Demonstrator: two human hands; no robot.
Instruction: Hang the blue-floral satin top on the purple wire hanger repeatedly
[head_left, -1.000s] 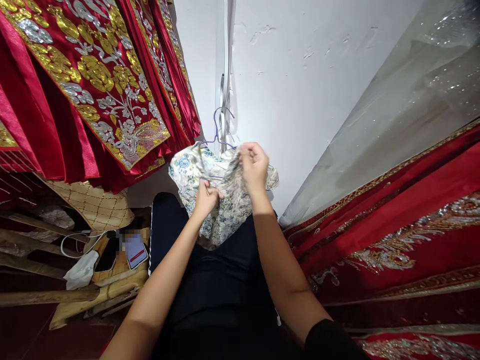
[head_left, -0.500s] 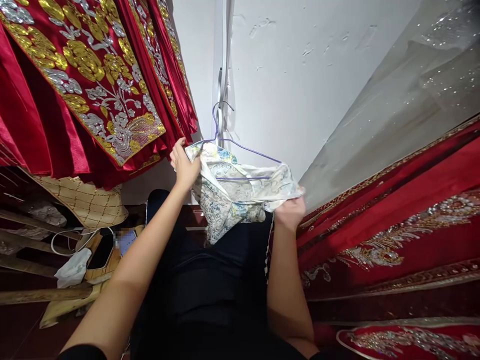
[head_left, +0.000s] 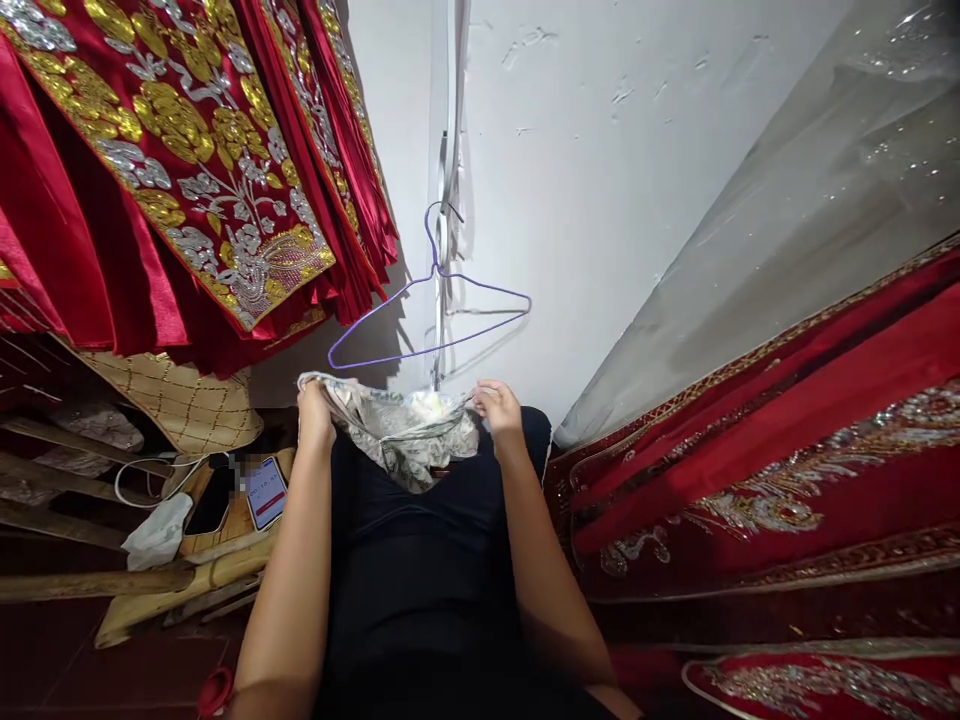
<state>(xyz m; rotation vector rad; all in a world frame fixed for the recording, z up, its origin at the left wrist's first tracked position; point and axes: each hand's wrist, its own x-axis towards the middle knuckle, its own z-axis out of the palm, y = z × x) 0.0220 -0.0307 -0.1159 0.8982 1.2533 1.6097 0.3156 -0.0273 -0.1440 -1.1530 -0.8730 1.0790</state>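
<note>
A small garment point(head_left: 416, 440) of pale floral fabric stretches between my two hands, low over my lap. My left hand point(head_left: 314, 415) grips its left edge, fingers wrapped round the cloth. At the other end, my right hand point(head_left: 498, 408) pinches the right edge between thumb and fingers. Just above the garment, a bare purple wire hanger point(head_left: 431, 315) hangs by its hook from a white rail point(head_left: 451, 100) at the wall. The hanger tilts, its left end lower, and neither hand touches it. What kind of garment it is I cannot tell.
Red gowns with gold and silver embroidery point(head_left: 247, 190) hang at upper left. More red beaded fabric point(head_left: 750, 510) and a sheer white cover point(head_left: 735, 260) fill the right side. At lower left, a phone point(head_left: 266, 493) and a white tissue point(head_left: 157, 530) lie on a wooden stool point(head_left: 217, 535).
The floral garment has come off the purple hanger and moved down toward my lap, still held at both ends. The hanger now hangs bare and tilted.
</note>
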